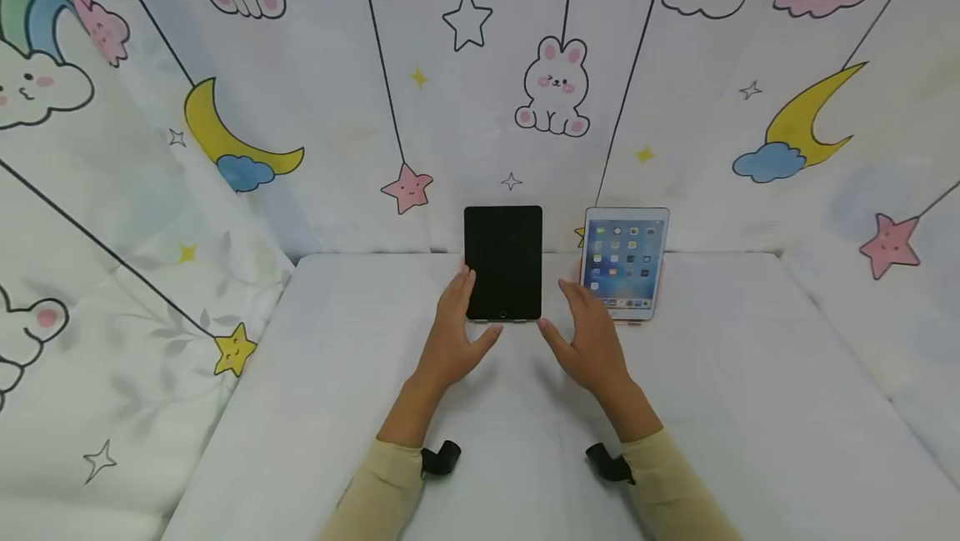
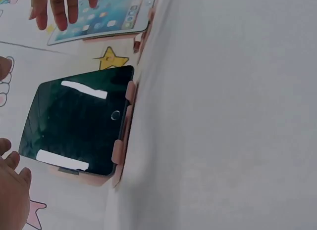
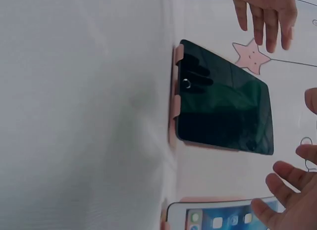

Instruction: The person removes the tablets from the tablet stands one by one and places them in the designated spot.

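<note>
A tablet with a dark screen and black front point(image 1: 503, 262) leans upright on a pinkish stand point(image 2: 118, 152), whose two front tabs hold its lower edge. My left hand point(image 1: 453, 334) is beside the tablet's left side, fingers extended and thumb apart; whether the fingertips touch its edge is unclear in the head view. A gap shows between that hand and the tablet in the left wrist view. My right hand point(image 1: 595, 343) hovers with spread fingers between the dark tablet and a white tablet point(image 1: 625, 257) with a lit screen of app icons. Neither hand grips anything.
The white tablet also leans on a pinkish stand point(image 2: 143, 37). Both stand at the back of a white-covered table point(image 1: 510, 474), close to a cloth backdrop point(image 1: 330, 107) printed with stars, moons and bunnies. Another patterned cloth point(image 1: 112, 341) hangs at the left.
</note>
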Tool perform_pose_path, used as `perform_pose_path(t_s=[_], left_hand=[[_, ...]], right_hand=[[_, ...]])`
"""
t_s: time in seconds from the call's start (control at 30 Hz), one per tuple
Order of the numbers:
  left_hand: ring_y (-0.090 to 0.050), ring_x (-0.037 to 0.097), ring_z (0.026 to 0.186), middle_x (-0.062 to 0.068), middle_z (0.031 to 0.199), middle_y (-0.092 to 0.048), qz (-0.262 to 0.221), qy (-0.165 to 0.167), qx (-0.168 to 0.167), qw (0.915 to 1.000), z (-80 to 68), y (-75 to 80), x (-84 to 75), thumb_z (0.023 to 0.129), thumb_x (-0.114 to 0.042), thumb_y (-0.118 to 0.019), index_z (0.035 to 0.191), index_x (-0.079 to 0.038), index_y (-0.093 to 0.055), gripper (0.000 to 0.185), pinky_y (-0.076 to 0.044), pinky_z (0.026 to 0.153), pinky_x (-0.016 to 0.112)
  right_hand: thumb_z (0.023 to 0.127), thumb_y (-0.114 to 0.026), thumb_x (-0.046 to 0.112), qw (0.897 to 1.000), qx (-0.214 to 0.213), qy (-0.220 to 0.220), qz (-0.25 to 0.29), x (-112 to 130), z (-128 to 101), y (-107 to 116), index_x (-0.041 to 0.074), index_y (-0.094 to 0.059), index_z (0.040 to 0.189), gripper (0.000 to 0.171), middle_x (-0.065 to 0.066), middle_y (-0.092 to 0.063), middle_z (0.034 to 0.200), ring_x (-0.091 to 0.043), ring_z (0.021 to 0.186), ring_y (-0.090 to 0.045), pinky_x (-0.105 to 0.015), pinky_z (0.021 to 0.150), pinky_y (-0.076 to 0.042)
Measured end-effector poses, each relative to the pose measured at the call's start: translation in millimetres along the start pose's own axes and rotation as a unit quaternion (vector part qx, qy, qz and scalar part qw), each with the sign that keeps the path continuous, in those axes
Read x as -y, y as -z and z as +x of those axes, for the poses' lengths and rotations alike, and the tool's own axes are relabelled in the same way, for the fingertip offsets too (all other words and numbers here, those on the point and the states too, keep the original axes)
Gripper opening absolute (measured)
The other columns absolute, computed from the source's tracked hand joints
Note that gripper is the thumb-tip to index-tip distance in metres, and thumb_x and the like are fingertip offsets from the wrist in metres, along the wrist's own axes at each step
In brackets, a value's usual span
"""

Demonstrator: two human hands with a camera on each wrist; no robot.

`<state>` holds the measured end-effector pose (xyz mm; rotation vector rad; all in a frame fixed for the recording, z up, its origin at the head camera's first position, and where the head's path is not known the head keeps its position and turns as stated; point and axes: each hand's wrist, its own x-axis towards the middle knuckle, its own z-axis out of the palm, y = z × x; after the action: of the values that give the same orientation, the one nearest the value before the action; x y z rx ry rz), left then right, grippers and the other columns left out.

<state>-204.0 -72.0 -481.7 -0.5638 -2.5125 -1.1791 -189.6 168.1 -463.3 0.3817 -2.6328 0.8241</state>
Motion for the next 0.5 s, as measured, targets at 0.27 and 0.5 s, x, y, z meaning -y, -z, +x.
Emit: perform_pose_path(t_s=[0.27,0.5], left_hand=[[-0.034,0.030,0.152,0.009,0.167,-0.030,-0.074,0.036,-0.051,0.9953,20.0,7.2,9.3,0.090,-0.017,-0.074,0.164,-0.012,-0.018,0.093,-0.033,0.124,0.051],[-0.044,0.028,0.143,0.007,0.162,-0.037,-0.166,0.091,-0.066,0.9796,34.2,5.1,17.9,0.089,-0.008,-0.076,0.164,-0.014,-0.021,0.093,-0.038,0.122,0.045]], right_hand=[[0.098,-0.065,0.032,0.994,-0.032,-0.039,0.092,2.3,25.0,-1.7,0.007,-0.043,0.152,0.063,-0.019,-0.055,0.143,-0.035,0.131,-0.053,-0.059,0.110,-0.045],[0.097,-0.068,0.024,0.979,-0.051,-0.096,0.173,2.8,44.8,-20.7,0.008,-0.046,0.150,0.059,-0.017,-0.057,0.133,-0.033,0.121,-0.057,-0.053,0.107,-0.051]])
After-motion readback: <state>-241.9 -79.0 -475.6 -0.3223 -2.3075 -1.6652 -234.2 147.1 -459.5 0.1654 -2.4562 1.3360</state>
